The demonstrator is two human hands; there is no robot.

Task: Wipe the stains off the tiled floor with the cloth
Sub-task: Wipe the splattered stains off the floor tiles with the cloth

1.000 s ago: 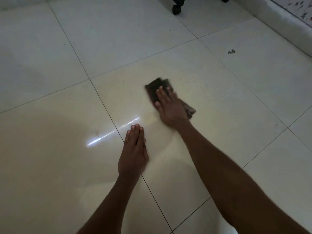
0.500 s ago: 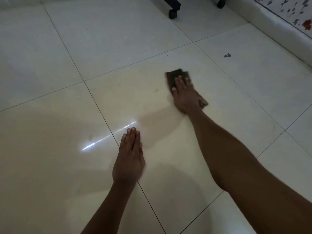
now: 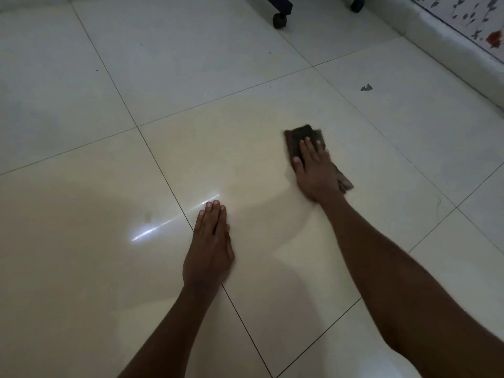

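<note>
A dark folded cloth (image 3: pixel 305 135) lies flat on the glossy cream tiled floor (image 3: pixel 223 148), right of centre. My right hand (image 3: pixel 316 170) presses down on it, palm flat, fingers pointing away from me; cloth edges show beyond the fingertips and by the wrist. My left hand (image 3: pixel 210 246) rests flat on the floor nearer to me, across a grout line, fingers together and holding nothing. A small dark grey stain (image 3: pixel 366 88) sits on the tile beyond and to the right of the cloth. A faint smudge (image 3: pixel 147 215) shows to the left of my left hand.
Two black furniture castors (image 3: pixel 279 21) (image 3: pixel 356 6) stand at the far edge of the floor. A low white ledge (image 3: pixel 447 47) below a flower-patterned wall runs along the right side. A bright light streak (image 3: pixel 174 219) reflects on the tile by my left hand.
My right hand has slid the cloth to the right and farther from me across the tile. My left hand has stayed planted in the same spot.
</note>
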